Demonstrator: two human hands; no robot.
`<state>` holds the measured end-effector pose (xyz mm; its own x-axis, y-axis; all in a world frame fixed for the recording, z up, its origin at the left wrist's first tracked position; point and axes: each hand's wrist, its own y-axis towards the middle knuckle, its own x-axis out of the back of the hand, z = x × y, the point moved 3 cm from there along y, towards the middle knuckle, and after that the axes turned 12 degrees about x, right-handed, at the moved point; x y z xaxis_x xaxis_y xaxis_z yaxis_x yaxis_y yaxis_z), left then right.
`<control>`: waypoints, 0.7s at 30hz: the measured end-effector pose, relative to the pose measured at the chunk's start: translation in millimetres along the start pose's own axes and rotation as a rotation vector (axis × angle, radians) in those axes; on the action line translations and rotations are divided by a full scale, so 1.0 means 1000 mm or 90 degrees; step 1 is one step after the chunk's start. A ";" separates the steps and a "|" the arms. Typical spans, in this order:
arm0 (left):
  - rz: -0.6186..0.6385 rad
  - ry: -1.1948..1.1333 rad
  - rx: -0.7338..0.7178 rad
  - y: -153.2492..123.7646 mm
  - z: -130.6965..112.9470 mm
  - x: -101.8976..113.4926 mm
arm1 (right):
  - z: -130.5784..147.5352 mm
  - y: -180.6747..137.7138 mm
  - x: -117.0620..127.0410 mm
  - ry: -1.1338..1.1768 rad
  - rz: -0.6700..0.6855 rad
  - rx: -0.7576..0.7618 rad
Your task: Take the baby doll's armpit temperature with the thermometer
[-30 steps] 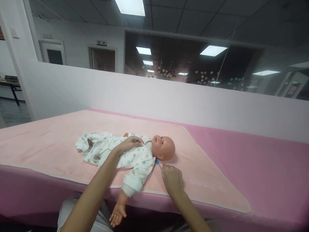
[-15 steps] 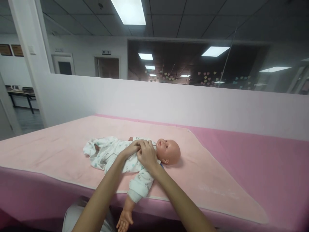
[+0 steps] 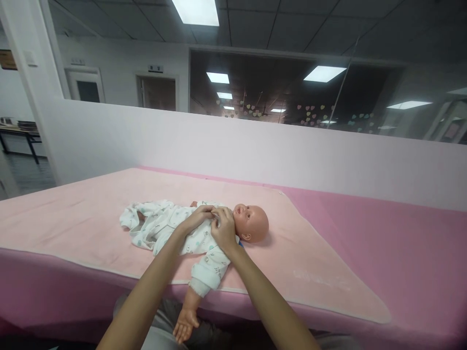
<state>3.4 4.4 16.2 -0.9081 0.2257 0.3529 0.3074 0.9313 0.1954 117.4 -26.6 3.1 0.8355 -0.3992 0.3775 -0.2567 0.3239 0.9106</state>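
Note:
A baby doll [image 3: 255, 223] lies on its back with its head to the right, dressed in a white romper with small prints [image 3: 166, 223]. My left hand [image 3: 199, 217] rests on the doll's upper chest, fingers bent and pinching the cloth near the neckline. Right beside it, my right hand [image 3: 224, 228] has curled fingers closed on the same front of the romper, just below the chin. The fingertips of both hands meet there, and the bit of cloth between them is mostly hidden. The doll's near arm [image 3: 188, 316] hangs over the front edge.
Under the doll is a peach-coloured mat [image 3: 91, 209] on a pink-covered table [image 3: 365, 233]. A white low wall [image 3: 219, 146] with glass above runs along the back. My knees are below the front edge.
My right hand's fingers have lifted and curled more, opening a small gap between the hands at the chest. The whole view has shifted slightly; the doll stays in place.

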 end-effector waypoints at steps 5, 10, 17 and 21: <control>-0.007 0.005 -0.015 -0.003 -0.003 0.001 | -0.001 -0.001 0.000 -0.009 -0.004 -0.001; -0.010 0.002 0.005 -0.001 0.000 0.001 | -0.001 0.000 0.000 0.007 -0.012 -0.004; -0.018 0.025 -0.009 0.004 0.005 0.003 | 0.000 0.000 0.002 0.022 -0.013 -0.002; -0.040 0.033 0.000 0.005 0.006 0.004 | -0.001 -0.001 0.001 0.005 -0.014 -0.015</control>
<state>-0.8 11.6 13.4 -0.9095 0.1520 0.3869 0.2503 0.9433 0.2179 119.2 -26.4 2.4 0.8451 -0.3995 0.3552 -0.2264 0.3344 0.9148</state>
